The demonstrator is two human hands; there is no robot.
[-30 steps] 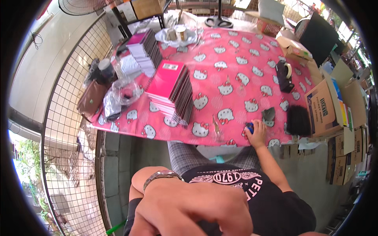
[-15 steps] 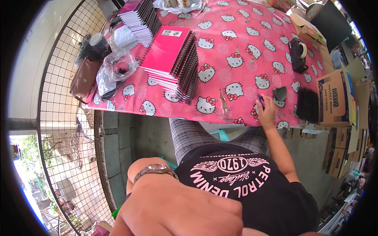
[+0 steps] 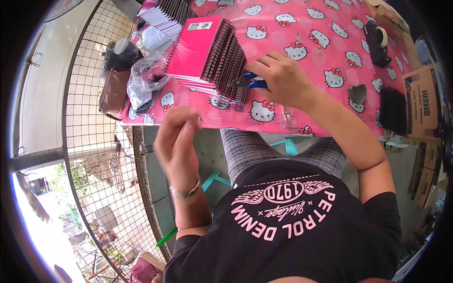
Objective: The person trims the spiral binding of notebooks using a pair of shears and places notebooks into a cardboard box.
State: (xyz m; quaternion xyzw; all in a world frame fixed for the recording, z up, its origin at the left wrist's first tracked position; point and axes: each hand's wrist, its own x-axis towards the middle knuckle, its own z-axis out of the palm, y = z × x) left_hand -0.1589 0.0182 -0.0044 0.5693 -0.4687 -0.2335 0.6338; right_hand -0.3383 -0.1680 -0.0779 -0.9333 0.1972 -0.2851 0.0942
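Note:
My right hand (image 3: pixel 283 78) grips blue-handled pliers (image 3: pixel 258 84), their dark pointed jaws held to the left, at the coil side of a stack of spiral notebooks (image 3: pixel 193 47). The stack has pink covers, with a white label on the top one, and black wire coils along its right side. Whether the jaws touch a coil I cannot make out. My left hand (image 3: pixel 177 144), with a wristwatch or bracelet (image 3: pixel 188 188), is raised in front of the table edge. Its fingers are curled toward the thumb, and anything between them is hidden.
Behind stands a second notebook stack (image 3: pixel 163 19). To the left lie a crumpled plastic bag (image 3: pixel 141 80) and a brown pouch (image 3: pixel 114 92). A black tape dispenser (image 3: pixel 376 45), a dark bristly pile (image 3: pixel 392 111) and a carton (image 3: pixel 422 101) are on the right. A wire mesh (image 3: pixel 99 155) runs along the left.
My right hand has moved left with the pliers, from the table's right part to the notebook stack. My left hand has gone from close before the camera out toward the table edge.

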